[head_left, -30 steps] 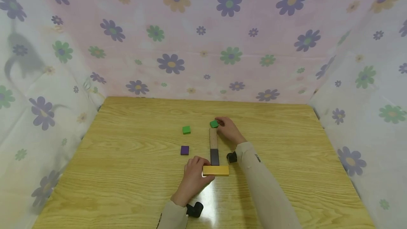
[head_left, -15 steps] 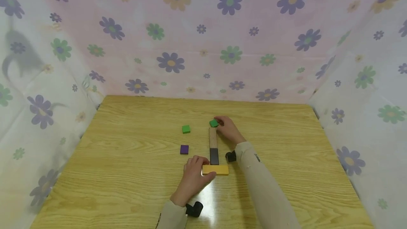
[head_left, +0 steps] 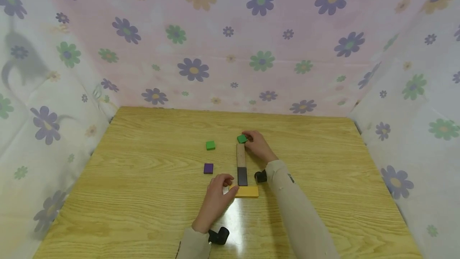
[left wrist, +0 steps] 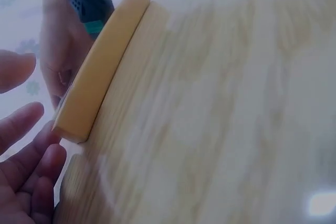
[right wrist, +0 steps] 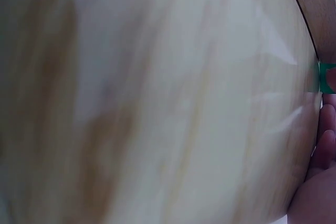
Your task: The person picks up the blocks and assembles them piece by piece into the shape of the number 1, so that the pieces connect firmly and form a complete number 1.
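Observation:
A yellow block (head_left: 248, 192) lies crosswise on the table. My left hand (head_left: 215, 200) is at its left end, thumb and fingers spread apart; the left wrist view shows the yellow block (left wrist: 102, 72) with the fingers (left wrist: 47, 163) close beside its end, not gripping it. A black block (head_left: 242, 176) and a plain wood-coloured block (head_left: 240, 156) run in line away from its middle. At the far end of that line, my right hand (head_left: 259, 147) pinches a dark green block (head_left: 241, 139), turned at a slight angle. Only an edge of this green block (right wrist: 324, 77) shows in the right wrist view.
Left of the line, a lighter green block (head_left: 210, 145) and a purple square block (head_left: 208, 168) lie apart on the wood-grain table (head_left: 143, 179). Flower-patterned cloth (head_left: 230, 47) encloses the back and both sides.
My left hand has loosened from the yellow block and drawn slightly left, its thumb moving back over the block's left end. The right hand keeps its hold on the green block, nearly still.

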